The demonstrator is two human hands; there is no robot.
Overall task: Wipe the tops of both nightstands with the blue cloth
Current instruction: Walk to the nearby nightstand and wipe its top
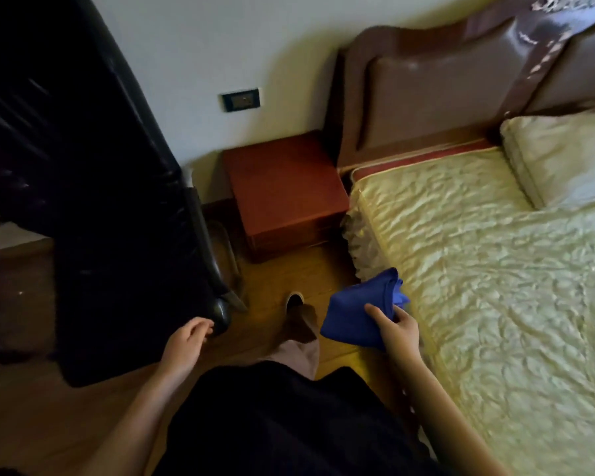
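A reddish-brown wooden nightstand [284, 187] stands against the wall, left of the bed's headboard, its top bare. My right hand [397, 329] holds a folded blue cloth [358, 310] low over the floor beside the bed's edge, well short of the nightstand. My left hand [186, 340] hangs empty with loosely curled fingers, near the corner of a dark piece of furniture. Only one nightstand is in view.
A bed [478, 269] with a pale quilted cover and a pillow [564, 159] fills the right side. A large black object [100, 201] stands on the left, leaving a narrow strip of wooden floor [306, 269]. My leg and shoe [294, 300] are on that strip.
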